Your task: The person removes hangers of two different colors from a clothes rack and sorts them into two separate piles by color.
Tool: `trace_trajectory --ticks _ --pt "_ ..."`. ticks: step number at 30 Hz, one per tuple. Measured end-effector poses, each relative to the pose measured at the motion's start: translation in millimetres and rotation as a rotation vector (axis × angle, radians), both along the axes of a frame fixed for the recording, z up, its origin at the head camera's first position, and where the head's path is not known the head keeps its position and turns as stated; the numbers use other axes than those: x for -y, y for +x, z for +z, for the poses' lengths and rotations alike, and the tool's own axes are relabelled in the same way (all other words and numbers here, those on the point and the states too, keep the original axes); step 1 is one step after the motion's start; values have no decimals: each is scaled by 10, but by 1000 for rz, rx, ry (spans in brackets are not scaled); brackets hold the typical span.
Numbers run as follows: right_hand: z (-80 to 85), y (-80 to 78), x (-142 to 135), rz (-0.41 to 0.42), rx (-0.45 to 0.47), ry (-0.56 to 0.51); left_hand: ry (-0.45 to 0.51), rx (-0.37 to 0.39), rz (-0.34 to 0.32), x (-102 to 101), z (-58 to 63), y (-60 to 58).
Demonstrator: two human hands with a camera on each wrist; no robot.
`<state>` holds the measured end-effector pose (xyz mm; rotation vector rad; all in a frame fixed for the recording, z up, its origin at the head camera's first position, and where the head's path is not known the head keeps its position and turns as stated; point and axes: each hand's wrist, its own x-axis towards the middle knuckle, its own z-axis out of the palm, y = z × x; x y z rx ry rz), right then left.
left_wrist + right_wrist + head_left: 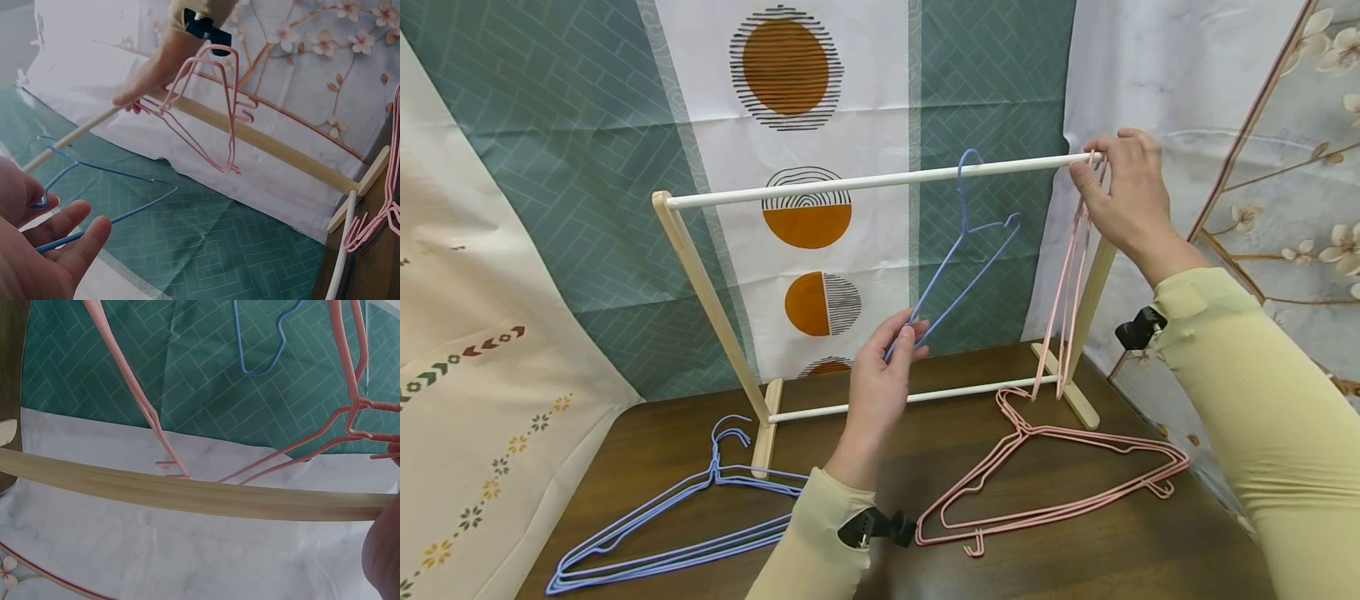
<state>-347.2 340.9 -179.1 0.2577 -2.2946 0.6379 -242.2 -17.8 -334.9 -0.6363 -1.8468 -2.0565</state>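
In the head view my left hand pinches the lower end of a blue wire hanger between thumb and fingers. Its hook loops over the white top bar of a small clothes rack, and its body tilts down toward me. At the bar's right end, my right hand grips the bar, thumb in front, right beside the hooks of pink hangers that hang there. The right wrist view shows only the edge of that hand, next to the wooden post.
Several blue hangers lie stacked on the brown table at the left. Another stack, of pink hangers, lies at the right near the rack's wooden foot. Patterned cloths hang behind and on both sides.
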Motion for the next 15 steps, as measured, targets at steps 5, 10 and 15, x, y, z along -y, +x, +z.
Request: trace_trajectory --ticks 5,10,15 --pt "5 3 1 -2 8 1 10 -27 11 89 38 25" --pt "-2 -5 1 0 18 -1 16 -40 10 200 47 51" --pt "-7 -17 1 -1 9 -3 13 -23 0 373 34 94"
